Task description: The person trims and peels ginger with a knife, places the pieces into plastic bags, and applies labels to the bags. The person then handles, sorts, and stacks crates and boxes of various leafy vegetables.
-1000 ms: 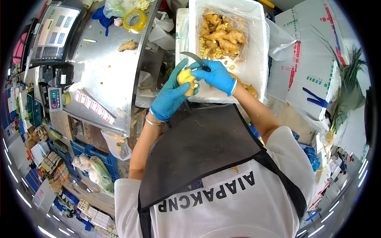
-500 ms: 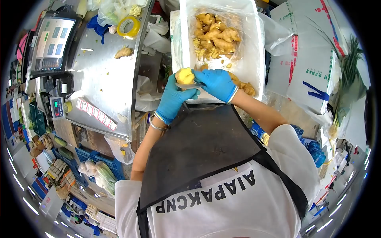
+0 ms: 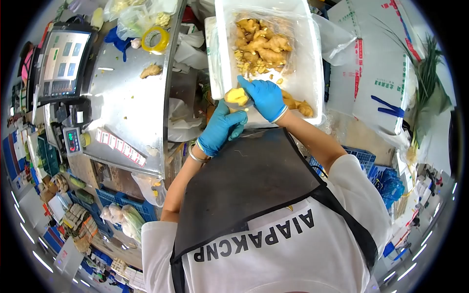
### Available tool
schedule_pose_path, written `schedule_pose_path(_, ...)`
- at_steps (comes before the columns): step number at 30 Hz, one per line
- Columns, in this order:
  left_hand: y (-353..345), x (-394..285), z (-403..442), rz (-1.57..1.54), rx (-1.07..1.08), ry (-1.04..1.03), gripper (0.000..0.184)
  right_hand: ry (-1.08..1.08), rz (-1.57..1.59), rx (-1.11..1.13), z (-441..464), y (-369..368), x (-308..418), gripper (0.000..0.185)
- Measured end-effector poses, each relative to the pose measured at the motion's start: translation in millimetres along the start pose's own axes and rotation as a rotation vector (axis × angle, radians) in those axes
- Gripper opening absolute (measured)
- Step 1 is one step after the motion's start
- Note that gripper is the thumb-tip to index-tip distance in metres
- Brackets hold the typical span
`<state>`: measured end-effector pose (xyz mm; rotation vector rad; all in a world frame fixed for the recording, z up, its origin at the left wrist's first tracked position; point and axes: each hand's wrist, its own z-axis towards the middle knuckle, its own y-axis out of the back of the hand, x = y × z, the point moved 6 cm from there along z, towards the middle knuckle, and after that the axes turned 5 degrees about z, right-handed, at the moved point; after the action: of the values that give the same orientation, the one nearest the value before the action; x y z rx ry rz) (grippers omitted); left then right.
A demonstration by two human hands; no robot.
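Black capitals, upside down, cross the white T-shirt point(image 3: 303, 259); A, P, K, C and N can be made out. Green Chinese characters on the white box point(image 3: 376, 100) at right seem to include "北京". Print on its red tape point(image 3: 358, 61), the label strip point(image 3: 120, 146), screen point(image 3: 63, 63) and scale display point(image 3: 73, 140) is too small to read.

On the left table point(image 3: 115, 93), a tape roll point(image 3: 145, 41) is set beyond a ginger piece point(image 3: 151, 71); in the box point(image 3: 307, 88) to the right, a ginger heap point(image 3: 264, 45) is held.
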<state>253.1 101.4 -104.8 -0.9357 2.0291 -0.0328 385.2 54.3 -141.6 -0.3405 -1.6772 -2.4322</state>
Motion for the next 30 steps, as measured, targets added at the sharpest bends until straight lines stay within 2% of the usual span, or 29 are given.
schedule_pose_path(4,-6,-1,12,-0.064,0.037,0.004,0.032,-0.072,-0.12,-0.057,-3,-2,-11,0.055)
schedule_pose_path(6,-8,1,20,-0.093,0.052,0.017,0.035,-0.106,-0.083,-0.088,-5,-1,-14,0.054)
schedule_pose_path(10,-3,2,35,0.104,-0.199,-0.148,0.043,-0.189,0.036,-0.044,-11,-6,-11,0.051)
schedule_pose_path(13,-5,5,40,0.13,-0.175,-0.144,0.039,-0.13,-0.059,0.026,-11,-5,-16,0.047)
schedule_pose_path(16,-7,2,29,-0.028,0.16,0.089,0.032,0.001,-0.064,0.05,-5,-5,-29,0.046)
schedule_pose_path(19,-6,1,26,-0.262,0.346,0.186,0.028,-0.084,-0.101,0.137,-2,-9,-49,0.047)
schedule_pose_path(20,-3,-1,28,-0.222,0.281,0.133,0.029,-0.113,-0.078,0.142,-1,-9,-49,0.044)
schedule_pose_path(22,-6,-3,31,-0.144,0.161,0.034,0.032,-0.284,0.164,0.122,-5,-12,-46,0.034)
schedule_pose_path(23,-12,-5,29,-0.079,0.183,0.025,0.032,-0.365,0.282,0.115,-5,-14,-47,0.03)
schedule_pose_path(24,-20,-12,23,-0.014,0.201,0.016,0.033,-0.627,0.613,0.212,-5,-23,-54,0.023)
schedule_pose_path(25,-25,-17,18,0.053,0.217,0.011,0.034,-0.69,1.02,0.203,-5,-34,-55,0.025)
schedule_pose_path(27,-20,-20,19,0.05,0.156,-0.025,0.033,-0.775,0.737,0.273,0,-7,-48,0.022)
schedule_pose_path(30,-2,-15,27,0.04,0.034,-0.071,0.025,-0.238,0.387,-0.027,13,33,-26,0.032)
